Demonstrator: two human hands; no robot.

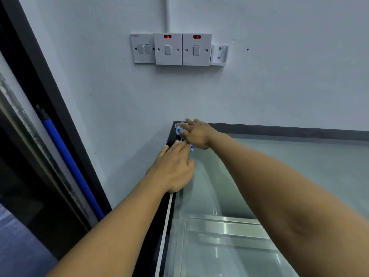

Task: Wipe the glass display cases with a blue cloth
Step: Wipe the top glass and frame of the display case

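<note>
Right hand (196, 134) flat on blue cloth (178, 129), left hand (171, 168) flat and empty beside it: press firmly into the display case (279, 129) corner.

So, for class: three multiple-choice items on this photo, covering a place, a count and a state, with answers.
1. Where is the cloth? A) far left corner of the glass case B) the floor C) an arm
2. How many red lights glow on the switches? A) one B) two C) four
3. The left hand is: A) a fist B) flat on the case's edge C) unseen
Answers: 1A, the right hand presses it there; 2B, two lamps glow; 3B, fingers straight on the rim.
</note>
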